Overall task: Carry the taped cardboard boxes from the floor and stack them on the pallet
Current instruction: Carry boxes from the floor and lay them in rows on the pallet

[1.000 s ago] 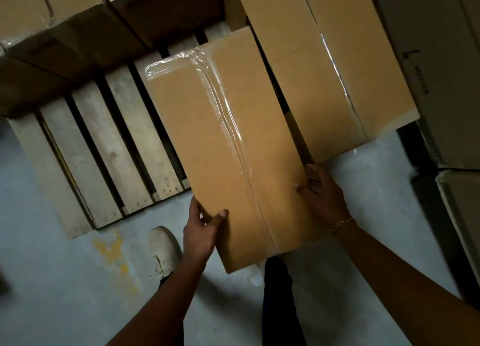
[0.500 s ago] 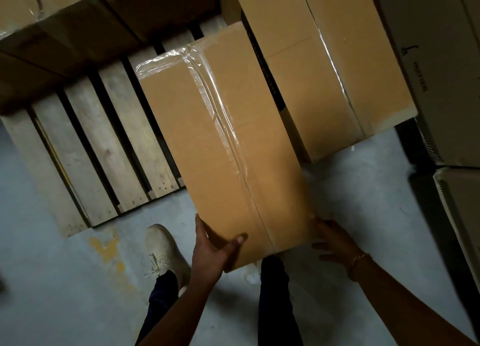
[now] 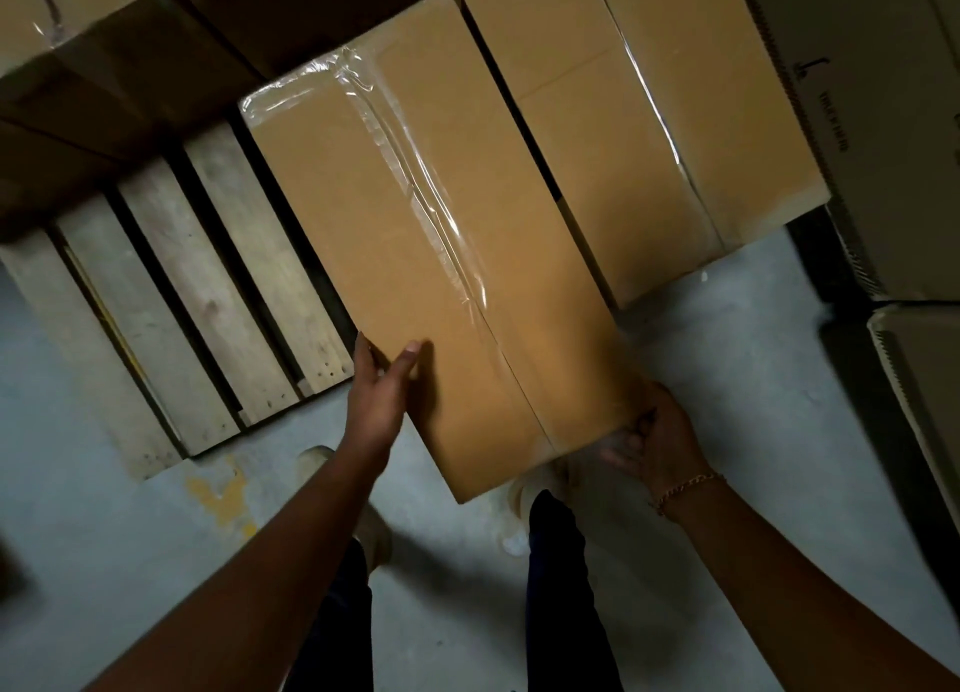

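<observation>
A long brown cardboard box [image 3: 431,254], sealed with clear tape down its middle, lies over the wooden pallet [image 3: 208,296] with its near end hanging past the pallet's front edge. My left hand [image 3: 379,390] grips the box's left side near the front, thumb laid on the top face. My right hand [image 3: 654,436] holds the near right corner from below, fingers curled under the edge. A second taped box [image 3: 639,119] sits on the pallet just right of the one I hold.
More brown boxes [image 3: 104,52] fill the pallet's back left. Grey cartons [image 3: 883,119] are stacked at the right. Bare pallet slats lie left of the held box. The grey concrete floor [image 3: 104,561] with a yellow stain and my two shoes are below.
The box has moved forward and to the right over the pallet, closer to the neighbouring box. My left hand slid up its left side; my right hand shifted under the near right corner.
</observation>
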The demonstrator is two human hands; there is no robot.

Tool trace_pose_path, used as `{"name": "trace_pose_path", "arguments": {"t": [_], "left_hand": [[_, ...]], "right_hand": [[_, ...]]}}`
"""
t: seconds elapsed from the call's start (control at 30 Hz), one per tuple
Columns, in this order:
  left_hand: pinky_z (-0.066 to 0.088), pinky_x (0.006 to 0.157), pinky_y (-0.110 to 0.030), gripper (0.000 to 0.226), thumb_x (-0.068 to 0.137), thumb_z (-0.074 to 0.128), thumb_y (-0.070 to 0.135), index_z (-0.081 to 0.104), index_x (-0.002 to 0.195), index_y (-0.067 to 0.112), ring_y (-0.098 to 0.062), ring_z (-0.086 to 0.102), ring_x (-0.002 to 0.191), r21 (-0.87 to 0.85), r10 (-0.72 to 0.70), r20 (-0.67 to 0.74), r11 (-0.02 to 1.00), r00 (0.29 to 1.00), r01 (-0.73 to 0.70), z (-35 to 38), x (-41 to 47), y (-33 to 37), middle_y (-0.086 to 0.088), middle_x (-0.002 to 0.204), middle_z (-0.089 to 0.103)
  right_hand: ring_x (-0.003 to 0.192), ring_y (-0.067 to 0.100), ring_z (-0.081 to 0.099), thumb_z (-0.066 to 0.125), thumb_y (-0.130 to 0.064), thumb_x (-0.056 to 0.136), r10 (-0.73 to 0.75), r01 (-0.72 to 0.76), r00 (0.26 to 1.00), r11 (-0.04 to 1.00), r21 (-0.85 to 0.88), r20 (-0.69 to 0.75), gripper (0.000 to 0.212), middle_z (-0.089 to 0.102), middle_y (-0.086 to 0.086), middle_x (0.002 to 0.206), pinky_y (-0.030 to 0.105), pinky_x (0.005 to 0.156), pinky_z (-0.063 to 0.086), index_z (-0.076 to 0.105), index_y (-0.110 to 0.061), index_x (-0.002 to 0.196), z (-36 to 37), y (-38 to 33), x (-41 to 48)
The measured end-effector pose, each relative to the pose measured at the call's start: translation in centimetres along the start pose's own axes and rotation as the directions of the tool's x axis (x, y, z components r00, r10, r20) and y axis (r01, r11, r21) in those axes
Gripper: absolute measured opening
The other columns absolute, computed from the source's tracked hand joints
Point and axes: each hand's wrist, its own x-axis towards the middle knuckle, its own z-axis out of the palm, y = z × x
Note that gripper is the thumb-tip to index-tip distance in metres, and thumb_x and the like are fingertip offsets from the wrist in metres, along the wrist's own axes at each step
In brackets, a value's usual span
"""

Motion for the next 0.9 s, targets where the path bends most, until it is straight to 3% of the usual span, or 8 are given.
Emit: {"name": "trace_pose_path", "arguments": {"t": [0.07, 0.2, 0.33, 0.47, 0.6, 0.77, 0.9], "left_hand": [[0.046, 0.106, -0.054, 0.065, 0.097, 0.063, 0.043, 0.033, 0.154, 0.033, -0.024, 0.05, 0.132, -0.006, 0.015, 0.004, 1.0, 1.0, -0.015, -0.2, 1.0, 1.0, 0.003, 0.15, 0.049], [0.053, 0.092, -0.043, 0.056, 0.1, 0.061, 0.034, 0.04, 0.151, 0.029, -0.024, 0.055, 0.122, -0.015, 0.028, -0.013, 0.999, 1.0, -0.029, -0.8, 2.8, 2.8, -0.002, 0.143, 0.053], [0.051, 0.1, -0.053, 0.053, 0.101, 0.059, 0.035, 0.04, 0.15, 0.033, -0.027, 0.055, 0.125, -0.036, 0.01, -0.042, 0.999, 0.999, -0.011, -1.2, 4.1, 4.3, 0.003, 0.142, 0.055], [0.05, 0.101, -0.053, 0.053, 0.101, 0.058, 0.035, 0.039, 0.151, 0.034, -0.025, 0.052, 0.126, -0.055, 0.026, -0.054, 0.998, 0.998, -0.029, -1.4, 5.2, 5.9, 0.005, 0.144, 0.053], [0.047, 0.101, -0.05, 0.052, 0.103, 0.055, 0.033, 0.039, 0.152, 0.032, -0.021, 0.049, 0.121, -0.064, 0.042, -0.056, 0.997, 0.998, -0.045, -1.7, 5.8, 7.4, 0.009, 0.138, 0.052], [0.045, 0.096, -0.043, 0.043, 0.104, 0.054, 0.032, 0.046, 0.146, 0.03, -0.019, 0.05, 0.118, -0.08, 0.037, -0.055, 0.996, 0.998, -0.042, -2.4, 6.2, 8.9, 0.008, 0.134, 0.054], [0.044, 0.093, -0.039, 0.042, 0.103, 0.056, 0.032, 0.049, 0.144, 0.026, -0.019, 0.051, 0.12, -0.084, 0.035, -0.051, 0.996, 0.998, -0.039, -2.9, 6.7, 9.5, 0.007, 0.134, 0.055]], "right_hand": [[0.117, 0.024, 0.062, 0.05, -0.056, 0.097, -0.006, 0.006, 1.0, 1.0, 0.026, 0.003, 0.048, 0.063, 0.0, 0.131, 0.051, 0.092, 0.054, 0.058, -0.027, 0.134, 0.9, -0.9, -0.1], [0.121, 0.026, 0.06, 0.048, -0.049, 0.098, -0.028, 0.027, 0.999, 0.998, 0.052, 0.016, 0.046, 0.059, 0.002, 0.137, 0.048, 0.084, 0.056, 0.056, -0.026, 0.137, 2.7, -2.8, -0.2], [0.122, 0.027, 0.059, 0.05, -0.048, 0.097, -0.029, 0.026, 0.999, 0.998, 0.063, 0.046, 0.048, 0.054, 0.005, 0.143, 0.042, 0.065, 0.06, 0.054, -0.026, 0.14, 3.8, -4.1, 0.1], [0.121, 0.026, 0.057, 0.046, -0.041, 0.101, -0.05, 0.045, 0.995, 0.998, 0.051, 0.087, 0.039, 0.051, 0.004, 0.142, 0.043, 0.07, 0.057, 0.055, -0.023, 0.134, 5.1, -5.5, 0.1], [0.104, 0.022, 0.059, 0.048, -0.039, 0.102, -0.057, 0.049, 0.991, 0.996, 0.071, 0.119, 0.031, 0.05, 0.003, 0.138, 0.044, 0.069, 0.055, 0.051, -0.027, 0.13, 6.1, -6.1, 0.2], [0.116, 0.03, 0.053, 0.052, -0.037, 0.1, -0.056, 0.046, 0.991, 0.996, 0.081, 0.12, 0.031, 0.047, 0.003, 0.137, 0.049, 0.077, 0.053, 0.049, -0.03, 0.129, 7.1, -6.6, 0.1], [0.12, 0.032, 0.053, 0.055, -0.032, 0.098, -0.06, 0.054, 0.991, 0.997, 0.056, 0.12, 0.011, 0.047, 0.005, 0.14, 0.049, 0.077, 0.053, 0.056, -0.027, 0.108, 7.7, -6.8, 0.2]]}}
